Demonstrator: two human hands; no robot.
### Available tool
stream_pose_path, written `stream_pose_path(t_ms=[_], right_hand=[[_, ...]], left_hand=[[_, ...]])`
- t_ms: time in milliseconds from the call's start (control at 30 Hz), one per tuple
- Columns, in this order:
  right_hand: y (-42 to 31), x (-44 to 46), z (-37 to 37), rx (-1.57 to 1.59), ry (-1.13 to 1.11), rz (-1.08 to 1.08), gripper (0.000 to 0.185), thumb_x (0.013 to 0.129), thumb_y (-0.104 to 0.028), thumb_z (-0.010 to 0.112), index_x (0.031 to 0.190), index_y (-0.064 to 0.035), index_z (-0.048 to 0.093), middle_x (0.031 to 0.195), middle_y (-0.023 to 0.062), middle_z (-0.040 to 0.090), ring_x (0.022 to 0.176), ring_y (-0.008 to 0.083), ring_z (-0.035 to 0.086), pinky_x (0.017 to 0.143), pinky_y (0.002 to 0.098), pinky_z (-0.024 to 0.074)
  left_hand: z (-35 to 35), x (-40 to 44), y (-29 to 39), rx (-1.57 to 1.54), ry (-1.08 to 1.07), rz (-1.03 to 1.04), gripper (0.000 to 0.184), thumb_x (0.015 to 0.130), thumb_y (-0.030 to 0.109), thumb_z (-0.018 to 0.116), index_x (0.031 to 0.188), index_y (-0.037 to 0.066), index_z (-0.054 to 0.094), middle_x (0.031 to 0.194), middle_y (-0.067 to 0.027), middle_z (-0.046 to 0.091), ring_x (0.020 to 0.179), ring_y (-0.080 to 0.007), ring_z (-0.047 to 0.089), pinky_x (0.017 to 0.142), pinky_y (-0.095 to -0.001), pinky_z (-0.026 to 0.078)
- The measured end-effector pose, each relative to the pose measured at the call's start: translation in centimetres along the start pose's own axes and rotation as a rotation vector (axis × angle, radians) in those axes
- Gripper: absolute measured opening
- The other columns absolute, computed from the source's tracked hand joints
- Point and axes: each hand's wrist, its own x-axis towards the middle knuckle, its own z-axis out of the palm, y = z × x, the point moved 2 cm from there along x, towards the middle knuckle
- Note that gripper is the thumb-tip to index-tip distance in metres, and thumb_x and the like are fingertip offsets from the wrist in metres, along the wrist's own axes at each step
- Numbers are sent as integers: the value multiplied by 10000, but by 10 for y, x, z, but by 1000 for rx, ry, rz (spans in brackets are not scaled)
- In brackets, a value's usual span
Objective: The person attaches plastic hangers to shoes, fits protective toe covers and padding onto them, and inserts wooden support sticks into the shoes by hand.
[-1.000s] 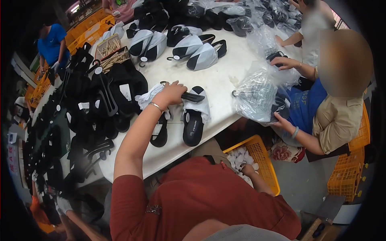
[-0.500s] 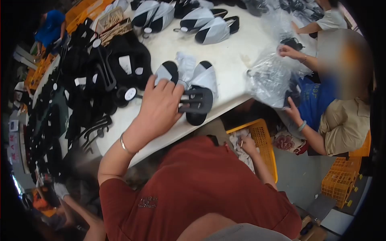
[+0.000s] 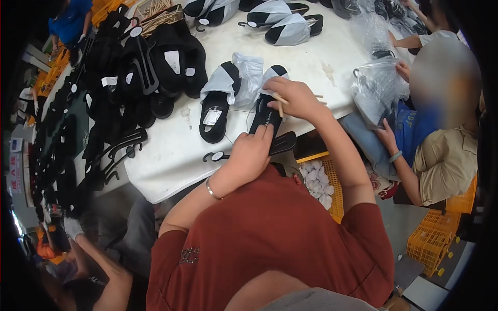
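Note:
A pair of black slippers with white paper wrapped over their straps lies at the table's near edge. The left one (image 3: 212,122) has a white label inside and untouched sides. My left hand (image 3: 251,153) is closed on the heel end of the right slipper (image 3: 264,116), fingers on its insole. A black shoe hanger (image 3: 282,142) passes beneath that hand, its hook sticking out leftward. My right hand (image 3: 295,101) is closed around several thin wooden sticks (image 3: 280,105), its fingertips at the same slipper's strap. Crumpled white tissue paper (image 3: 249,75) lies between the slippers.
Black slippers (image 3: 171,67) and hangers are heaped at left. More paper-wrapped slippers (image 3: 293,30) and a box of sticks (image 3: 158,18) stand farther back. A co-worker at right handles a clear plastic bag (image 3: 381,85). A yellow crate (image 3: 334,194) holds white paper wads below the table.
My right hand has come up from the yellow crate to the right slipper, with sticks in it. My left hand has moved right and nearer to me, bringing the hanger down beside the slipper.

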Motion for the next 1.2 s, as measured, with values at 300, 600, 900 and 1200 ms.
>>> stream_pose_path(t_ms=[300, 600, 900, 1200], right_hand=[[21, 26, 9, -203, -134, 16, 333, 747, -216, 810, 917, -57, 572, 877, 131, 599, 840, 372, 644, 722, 460, 509], [22, -16, -51, 250, -267, 54, 343, 776, -140, 822, 797, -11, 505, 734, 134, 510, 675, 352, 496, 637, 402, 413], [19, -41, -53, -179, -331, 140, 231, 813, -295, 764, 878, -99, 659, 871, 111, 657, 869, 364, 669, 702, 458, 507], [119, -70, -57, 591, -12, 748, 199, 912, -156, 738, 851, -17, 609, 837, 71, 681, 680, 143, 679, 509, 286, 429]], left_hand=[[17, 3, -5, -165, 175, -123, 276, 867, 227, 743, 933, 33, 559, 855, -140, 633, 659, -372, 654, 579, -451, 534], [7, 2, -10, -324, 267, -157, 267, 886, 235, 729, 981, 28, 589, 893, -156, 640, 699, -392, 655, 593, -458, 523], [5, 4, -4, -275, 220, -132, 258, 891, 236, 719, 926, 19, 583, 869, -165, 643, 712, -394, 658, 609, -475, 517], [-7, -15, -25, -503, 403, -181, 288, 881, 243, 754, 952, -12, 641, 813, -206, 674, 695, -409, 667, 597, -435, 517]])
